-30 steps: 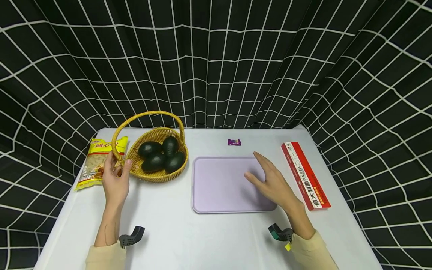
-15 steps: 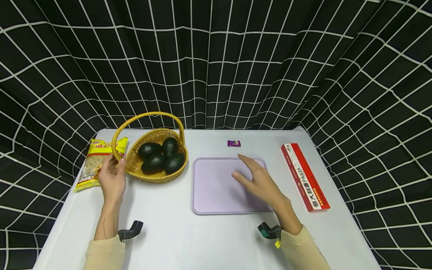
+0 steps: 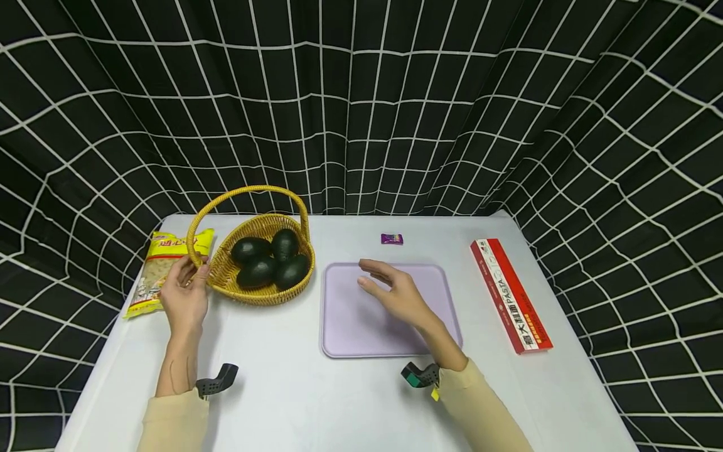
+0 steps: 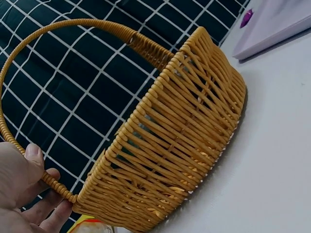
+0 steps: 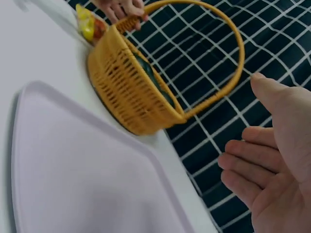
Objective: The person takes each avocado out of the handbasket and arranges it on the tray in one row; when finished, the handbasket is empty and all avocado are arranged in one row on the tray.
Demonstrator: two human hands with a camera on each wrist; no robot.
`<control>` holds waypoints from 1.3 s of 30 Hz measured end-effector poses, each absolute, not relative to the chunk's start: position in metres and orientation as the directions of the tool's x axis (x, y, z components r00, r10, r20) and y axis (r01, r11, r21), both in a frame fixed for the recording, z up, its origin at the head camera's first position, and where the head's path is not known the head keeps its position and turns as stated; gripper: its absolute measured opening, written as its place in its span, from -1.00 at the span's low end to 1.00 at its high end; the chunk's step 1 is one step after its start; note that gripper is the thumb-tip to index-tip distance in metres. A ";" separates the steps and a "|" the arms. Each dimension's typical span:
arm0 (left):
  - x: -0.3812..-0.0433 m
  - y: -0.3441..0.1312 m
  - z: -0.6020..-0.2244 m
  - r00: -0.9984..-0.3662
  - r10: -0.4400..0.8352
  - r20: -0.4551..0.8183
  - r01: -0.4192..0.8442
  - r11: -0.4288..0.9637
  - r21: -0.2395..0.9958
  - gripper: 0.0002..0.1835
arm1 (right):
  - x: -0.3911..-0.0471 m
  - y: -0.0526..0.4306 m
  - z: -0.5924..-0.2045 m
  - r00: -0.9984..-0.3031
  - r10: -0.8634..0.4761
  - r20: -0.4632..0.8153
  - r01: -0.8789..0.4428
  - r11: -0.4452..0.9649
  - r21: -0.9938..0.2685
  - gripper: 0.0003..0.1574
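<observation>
A yellow wicker basket (image 3: 257,299) with a tall hoop handle (image 3: 248,189) stands at the left and holds several dark green avocados (image 3: 257,272). My left hand (image 3: 185,298) grips the lower left end of that handle. In the left wrist view, thumb (image 4: 34,154) and fingers lie on either side of the wicker handle, right above the basket's rim. My right hand (image 3: 398,298) hovers over a pale lilac tray (image 3: 341,329), fingers extended and thumb apart, with nothing in it. Seen from the right wrist, its open palm (image 5: 279,204) faces the basket.
Behind my left hand lies a yellow bag (image 3: 164,267) of pale food. A small purple wrapped packet (image 3: 392,239) is beyond the tray. A long red pasta box (image 3: 511,295) lies at the right. Black grid curtains (image 3: 361,125) enclose the white table (image 3: 294,395).
My right hand has moved left across the tray, towards the basket. My left hand has shifted slightly at the handle's end, while the basket stays in place.
</observation>
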State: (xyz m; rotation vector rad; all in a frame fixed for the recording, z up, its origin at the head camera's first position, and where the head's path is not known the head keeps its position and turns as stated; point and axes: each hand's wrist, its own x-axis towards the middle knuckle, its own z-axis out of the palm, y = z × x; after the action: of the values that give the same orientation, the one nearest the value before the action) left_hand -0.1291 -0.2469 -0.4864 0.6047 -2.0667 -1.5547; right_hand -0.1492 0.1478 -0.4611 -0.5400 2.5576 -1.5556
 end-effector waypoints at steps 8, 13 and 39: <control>-0.132 -0.244 -0.488 -0.791 -0.599 0.123 -0.015 0.219 0.976 -0.58 | -0.158 0.120 -0.460 -0.930 -0.355 0.097 -0.228 0.351 -0.908 -0.38; -0.132 -0.245 -0.487 -0.782 -0.611 0.122 -0.013 0.211 0.977 -0.58 | -0.163 0.107 -0.457 -0.924 -0.365 0.116 -0.242 0.320 -0.916 -0.39; -0.127 -0.251 -0.488 -0.792 -0.603 0.093 -0.089 0.266 0.960 -0.54 | -0.185 0.046 -0.465 -0.873 -0.484 0.060 -0.258 0.354 -0.899 -0.30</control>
State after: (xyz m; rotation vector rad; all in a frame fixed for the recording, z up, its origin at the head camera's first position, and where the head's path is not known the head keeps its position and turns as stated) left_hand -0.1272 -0.2509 -0.4875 0.6254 -2.0977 -1.5465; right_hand -0.1852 0.0457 -0.4646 -0.6693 2.3989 -1.5316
